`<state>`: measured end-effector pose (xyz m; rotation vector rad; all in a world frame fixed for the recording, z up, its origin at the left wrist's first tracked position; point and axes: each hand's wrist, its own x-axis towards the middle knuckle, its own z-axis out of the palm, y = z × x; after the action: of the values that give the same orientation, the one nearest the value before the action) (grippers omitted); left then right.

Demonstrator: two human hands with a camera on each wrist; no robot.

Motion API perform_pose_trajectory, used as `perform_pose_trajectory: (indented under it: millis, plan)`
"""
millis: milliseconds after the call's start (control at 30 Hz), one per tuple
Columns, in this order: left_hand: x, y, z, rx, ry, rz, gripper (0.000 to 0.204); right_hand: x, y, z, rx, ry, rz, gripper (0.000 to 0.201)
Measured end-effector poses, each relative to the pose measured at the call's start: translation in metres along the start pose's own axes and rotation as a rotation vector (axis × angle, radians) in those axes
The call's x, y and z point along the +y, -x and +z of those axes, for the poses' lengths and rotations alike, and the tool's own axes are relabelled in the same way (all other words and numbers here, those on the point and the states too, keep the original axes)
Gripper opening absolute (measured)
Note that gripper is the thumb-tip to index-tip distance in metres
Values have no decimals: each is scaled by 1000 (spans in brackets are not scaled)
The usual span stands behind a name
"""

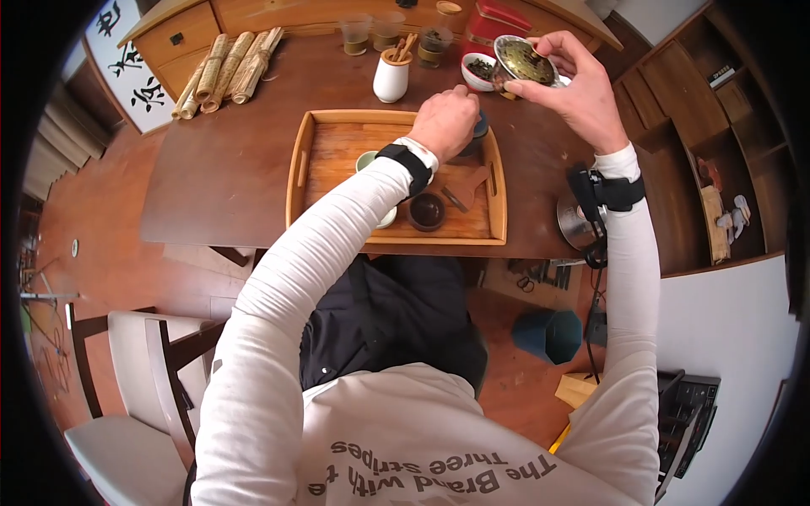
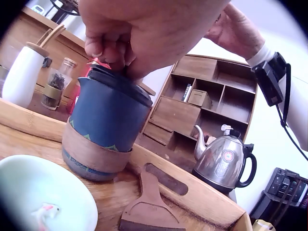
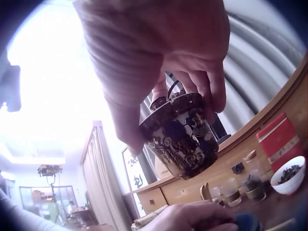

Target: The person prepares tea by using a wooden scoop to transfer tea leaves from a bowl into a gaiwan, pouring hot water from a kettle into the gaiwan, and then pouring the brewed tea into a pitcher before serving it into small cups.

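My left hand (image 1: 443, 125) reaches over the tray, its fingers bent down onto the dark lid (image 2: 108, 81) of a blue teapot (image 2: 107, 118). This pot has a short spout and a brown band, and the lid sits at its top. Raised at the right, my right hand (image 1: 591, 91) grips an ornate gaiwan (image 3: 180, 137) by its rim, fingers on one side and thumb on the other. Dark and gold patterns cover the gaiwan, which is tilted. In the head view, the left hand and forearm hide much of the teapot and some cups.
A wooden tray (image 1: 294, 181) bears a pale cup (image 2: 48, 192), a dark cup (image 1: 427, 211) and a brown scraper-shaped tool (image 2: 149, 202). Beyond are a white tool holder (image 1: 391, 80), a tea-leaf bowl (image 3: 290, 178) and bamboo rolls (image 1: 228, 72). A steel kettle (image 2: 224, 159) stands right.
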<state>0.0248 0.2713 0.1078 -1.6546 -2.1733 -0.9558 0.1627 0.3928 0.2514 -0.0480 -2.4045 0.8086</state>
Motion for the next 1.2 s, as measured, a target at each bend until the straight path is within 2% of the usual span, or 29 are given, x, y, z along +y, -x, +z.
perform_pose_trajectory:
  millis: [100, 133, 300, 333, 433, 467, 500, 567, 600, 667, 767, 833, 900, 933, 967, 1033, 1067, 1200]
  plan:
    - [1, 0, 2, 8, 30, -41, 19, -7, -17, 28, -18, -120, -24, 51]
    - [3, 0, 4, 61, 25, -39, 12, -6, -25, 35, -16, -91, -37, 51]
    - [-1, 5, 5, 80, 53, -30, 16, -17, -51, 66, -70, -143, -7, 50]
    - [-1, 6, 3, 61, 45, -19, 17, -15, -54, 75, -61, -249, -14, 55]
    - [4, 4, 1, 2, 31, -93, 19, 2, -65, 94, -63, -162, -1, 59]
    - [1, 3, 5, 69, -4, -28, 20, 1, -69, 101, -22, -99, -32, 62]
    - [0, 3, 10, 77, -5, -36, 20, -1, -70, 105, -32, -98, -39, 62]
    - [-1, 7, 14, 82, 11, 9, 26, -4, -74, 113, -69, -31, 32, 51]
    - [-2, 10, 14, 137, 62, 12, 30, 0, -76, 118, -78, -30, 26, 51]
    - [-1, 19, 9, 178, 85, 25, 30, 17, -78, 130, -65, -41, 47, 65]
    - [-1, 48, -22, 213, 113, 70, 29, 11, -67, 140, -122, 1, 85, 65]
    - [-10, 78, -44, 128, 97, 64, 21, 17, -62, 151, -119, 48, 87, 64]
    - [-22, 109, -76, 156, 76, 30, 12, 30, -56, 163, -154, 35, 106, 63]
    - [-33, 123, -81, 176, 65, -30, 10, 21, -52, 166, -178, 112, 116, 61]
    - [-45, 135, -86, 199, 53, -88, 9, 28, -48, 176, -167, 148, 37, 60]
    - [-62, 158, -98, 276, 34, -180, 11, 23, -37, 187, -255, 156, 73, 60]
    - [-68, 170, -103, 259, 14, -248, 13, 23, -33, 194, -293, 157, 100, 60]
    - [-75, 203, -105, 249, 1, -327, 17, 26, -21, 210, -346, 182, 97, 58]
